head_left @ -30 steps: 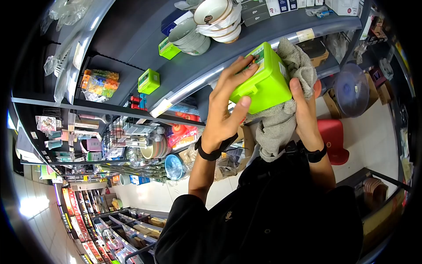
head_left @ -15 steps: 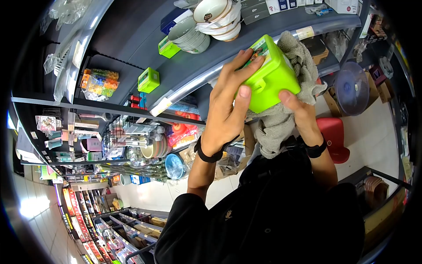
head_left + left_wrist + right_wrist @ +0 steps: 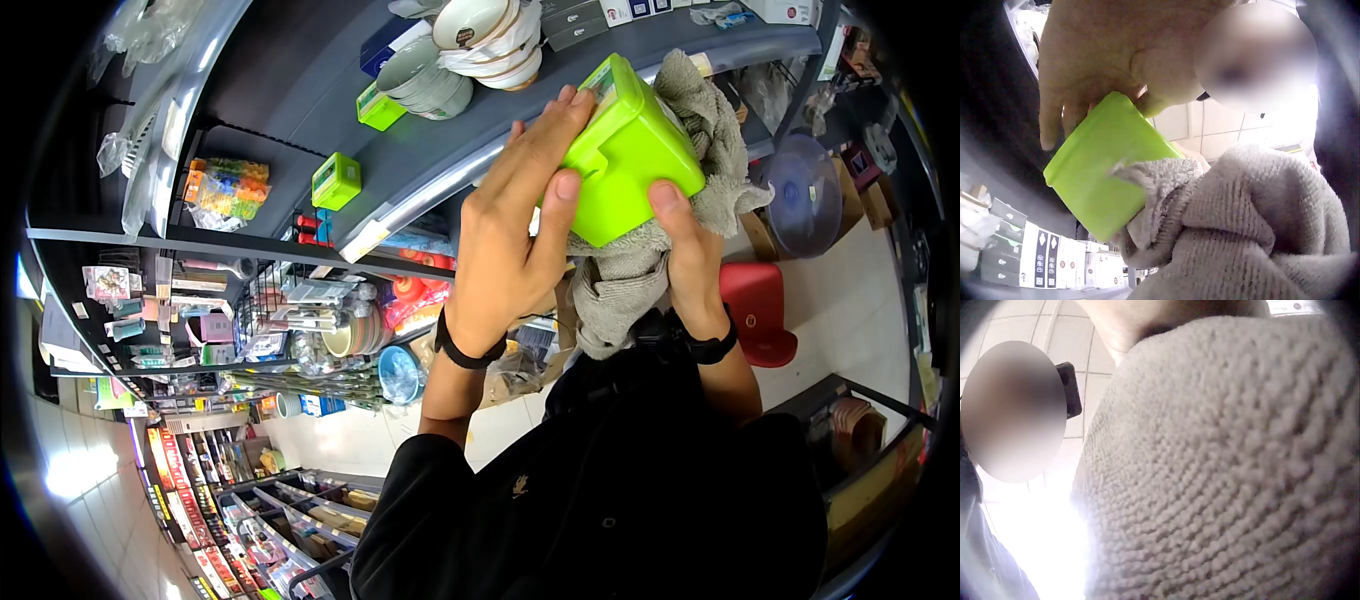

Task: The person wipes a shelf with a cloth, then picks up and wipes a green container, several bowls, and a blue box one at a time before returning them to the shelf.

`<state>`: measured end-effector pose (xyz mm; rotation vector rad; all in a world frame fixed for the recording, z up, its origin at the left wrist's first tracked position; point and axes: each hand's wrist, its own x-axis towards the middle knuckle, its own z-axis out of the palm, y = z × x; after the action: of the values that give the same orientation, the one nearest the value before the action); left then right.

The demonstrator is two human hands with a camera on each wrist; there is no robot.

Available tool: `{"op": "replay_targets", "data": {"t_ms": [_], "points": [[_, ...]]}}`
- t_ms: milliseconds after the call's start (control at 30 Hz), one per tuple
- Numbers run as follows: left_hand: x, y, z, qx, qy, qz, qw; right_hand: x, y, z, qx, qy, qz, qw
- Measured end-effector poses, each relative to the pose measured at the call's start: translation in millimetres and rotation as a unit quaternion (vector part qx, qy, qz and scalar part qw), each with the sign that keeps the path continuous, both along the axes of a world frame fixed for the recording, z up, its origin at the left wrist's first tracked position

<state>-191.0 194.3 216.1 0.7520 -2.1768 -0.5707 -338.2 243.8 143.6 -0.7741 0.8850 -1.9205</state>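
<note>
A bright green plastic box [image 3: 632,165] with a small front tab and a label on one side is held up between both hands, tilted. My left hand [image 3: 515,220] lies along its label side, fingers stretched over that side and thumb at the front edge. My right hand [image 3: 695,265] grips the box from the other side through a grey ribbed cloth [image 3: 705,130], its thumb pressing the green front; its fingers are hidden behind the cloth. In the left wrist view the cloth [image 3: 1241,231] bunches against the box [image 3: 1107,169]. Cloth [image 3: 1222,456] fills most of the right wrist view.
The dark shelf [image 3: 300,90] behind carries two more green boxes, one [image 3: 337,182] near its front edge, plus stacked grey bowls [image 3: 430,80] and white bowls [image 3: 490,45]. A red stool [image 3: 755,315] stands on the floor at right, near a clear plastic basin [image 3: 803,195].
The green box has risen slightly and shifted right, with its front turned more toward the head camera. The left hand's fingers have straightened along its side. The cloth has moved up with the box.
</note>
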Motion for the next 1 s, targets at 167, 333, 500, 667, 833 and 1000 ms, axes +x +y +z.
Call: {"op": "replay_targets", "data": {"t_ms": [167,333,500,667,833,1000], "points": [[-5,-6,-1,0.048,0.059,-0.058,0.995,-8,0,4,-0.014,0.022,-0.003,1.000],[-15,-3,-6,-0.093,0.011,-0.013,0.995,-17,1,8,-0.061,0.053,-0.022,0.996],[-14,-9,-9,-0.134,-0.066,-0.008,0.989,-22,5,9,-0.069,0.078,-0.040,0.994],[-17,-10,-15,-0.130,-0.061,0.001,0.990,-19,8,3,-0.060,0.123,-0.072,0.988],[-14,-12,-15,-0.142,-0.053,-0.018,0.988,-15,7,0,-0.081,0.123,-0.087,0.985],[-5,-1,-12,-0.059,-0.044,-0.003,0.997,-9,2,-8,-0.151,0.221,-0.146,0.952]]}}
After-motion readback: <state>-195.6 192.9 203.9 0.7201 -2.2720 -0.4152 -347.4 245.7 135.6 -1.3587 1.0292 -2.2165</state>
